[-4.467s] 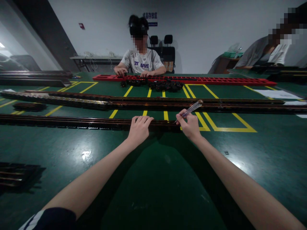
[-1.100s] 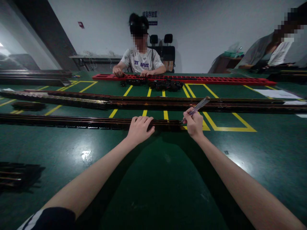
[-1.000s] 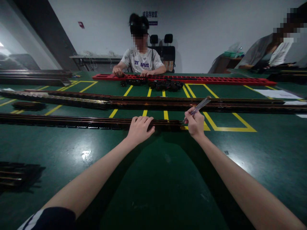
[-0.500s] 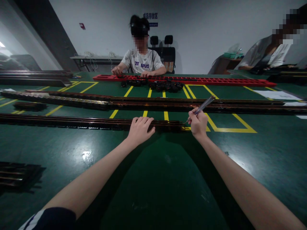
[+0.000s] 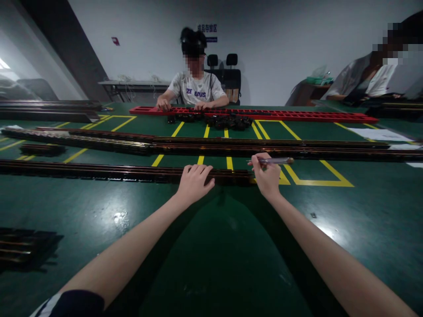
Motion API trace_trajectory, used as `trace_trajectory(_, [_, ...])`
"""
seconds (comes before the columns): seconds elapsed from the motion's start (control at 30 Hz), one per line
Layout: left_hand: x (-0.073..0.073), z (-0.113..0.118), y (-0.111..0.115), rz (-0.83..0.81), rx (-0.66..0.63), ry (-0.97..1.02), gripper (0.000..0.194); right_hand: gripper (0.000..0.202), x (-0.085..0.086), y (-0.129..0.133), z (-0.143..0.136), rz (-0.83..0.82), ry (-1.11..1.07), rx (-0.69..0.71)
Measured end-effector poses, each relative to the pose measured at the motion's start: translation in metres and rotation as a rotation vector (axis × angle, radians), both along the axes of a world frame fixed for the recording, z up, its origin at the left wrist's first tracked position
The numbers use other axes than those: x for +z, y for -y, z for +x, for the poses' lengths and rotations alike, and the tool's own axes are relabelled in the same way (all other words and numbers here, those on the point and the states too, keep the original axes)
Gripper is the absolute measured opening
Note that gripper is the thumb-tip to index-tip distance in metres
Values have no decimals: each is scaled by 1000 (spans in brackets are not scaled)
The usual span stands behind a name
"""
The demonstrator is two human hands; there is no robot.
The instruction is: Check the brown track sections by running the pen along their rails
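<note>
My left hand (image 5: 195,184) lies over the near dark strip (image 5: 132,171), fingers stretched and spread across its top, thumb out toward the right. This strip is long, black and glossy, with thin coppery lines along it. Just beyond its right end, my right hand (image 5: 267,177) is closed around a slim tool with a translucent handle (image 5: 279,161) and a thin metal tip. The handle lies almost level and points right, while the tip points left above the strip's end. Whether the tip touches the strip I cannot tell.
Beyond lie more long dark strips (image 5: 205,144) and a short bundle (image 5: 42,150). Another bundle (image 5: 26,246) is at the near left. A co-worker (image 5: 198,90) sits opposite at a red rack (image 5: 297,115), near black parts (image 5: 228,121). Another person (image 5: 357,77) is at the right.
My right hand has shifted slightly left and turned, bringing the tool from a steep slant to nearly level. My left hand stays on the strip. The view has tilted up slightly.
</note>
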State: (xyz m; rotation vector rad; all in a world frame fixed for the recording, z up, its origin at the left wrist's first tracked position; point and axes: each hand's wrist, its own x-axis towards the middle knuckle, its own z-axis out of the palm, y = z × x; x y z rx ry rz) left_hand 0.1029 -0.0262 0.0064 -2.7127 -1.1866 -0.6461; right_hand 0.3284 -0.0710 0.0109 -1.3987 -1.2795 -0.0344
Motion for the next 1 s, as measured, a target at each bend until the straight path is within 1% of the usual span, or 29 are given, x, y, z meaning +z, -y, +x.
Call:
trace_trajectory(0.1, [1, 0, 1, -12, 7, 0, 41, 22, -5, 2, -8, 26, 122, 95])
trace_trajectory(0.17, [1, 1, 1, -13, 8, 5, 41, 19, -10, 3, -12, 32, 245, 67])
trace_trajectory(0.3, [0, 1, 1, -11, 6, 2, 41, 21, -16, 4, -17, -24, 470, 99])
trace_trajectory(0.4, [0, 2, 1, -16, 14, 1, 40, 17, -15, 7, -20, -65, 592, 123])
trace_trajectory(0.5, [1, 1, 2, -23, 9, 14, 39, 10, -13, 12, -23, -148, 680, 103])
trace_trajectory(0.67, [1, 1, 2, -12, -4, 18, 38, 7, -15, 17, -19, -240, 708, 78])
trace_trajectory(1.0, [2, 0, 2, -2, -10, 21, 37, 6, -13, 17, -16, -303, 749, 88])
